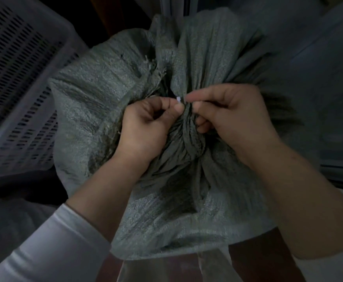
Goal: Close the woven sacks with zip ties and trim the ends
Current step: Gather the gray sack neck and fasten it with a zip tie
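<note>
Grey-green woven plastic fills the head view: the woven sack has its mouth gathered into a twisted neck, and that neck stands directly between the two sets of fingers. The left hand has thumb and forefinger pinched together on a small pale piece, which I take to be the head or tip of the zip tie; it sits just beyond the left fingertips, at the top of the neck. The right hand comes in from the other side, its forefinger tip almost touching the same pale piece, its remaining fingers curled round the neck. Whether the right fingers grip the tie itself is too dim to tell.

The tie's band is hidden in the folds, so its long axis cannot be read; it seems to run round the neck, crosswise to the twist. Both hands are equally near. A slatted plastic crate lies well apart, beyond the left hand.
</note>
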A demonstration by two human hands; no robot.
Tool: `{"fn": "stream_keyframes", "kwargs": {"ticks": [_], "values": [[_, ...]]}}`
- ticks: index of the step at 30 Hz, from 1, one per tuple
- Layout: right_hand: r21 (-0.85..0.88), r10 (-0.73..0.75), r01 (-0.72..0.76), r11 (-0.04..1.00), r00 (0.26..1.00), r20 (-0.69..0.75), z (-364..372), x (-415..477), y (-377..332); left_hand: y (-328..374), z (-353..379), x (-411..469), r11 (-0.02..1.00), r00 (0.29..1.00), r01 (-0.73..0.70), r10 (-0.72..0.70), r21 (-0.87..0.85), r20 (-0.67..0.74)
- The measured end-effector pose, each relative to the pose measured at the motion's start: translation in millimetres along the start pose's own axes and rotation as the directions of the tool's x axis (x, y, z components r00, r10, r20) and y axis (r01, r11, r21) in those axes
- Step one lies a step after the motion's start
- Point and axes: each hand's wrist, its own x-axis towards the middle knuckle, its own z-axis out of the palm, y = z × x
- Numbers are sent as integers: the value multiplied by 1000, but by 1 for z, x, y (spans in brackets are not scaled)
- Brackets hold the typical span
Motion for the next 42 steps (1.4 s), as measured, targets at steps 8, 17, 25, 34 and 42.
{"fn": "stream_keyframes", "kwargs": {"ticks": [8,17,25,34,42], "values": [[31,11,-12,999,1000,23,-1,4,4,-7,1,-1,997,997,-80,80,-5,22],[-5,-9,8,1000,997,-81,8,0,9,-10,-4,2,987,983,-129,115,96,140],[-12,29,-29,1000,999,-21,7,3,8,-5,-2,3,995,989,-43,30,92,142],[47,70,-71,996,997,14,3,8,9,-1,-2,4,998,991,9,-19,68,135],[143,113,-108,984,993,-24,3,6,6,-2,0,4,995,991,-34,21,91,134]]}}
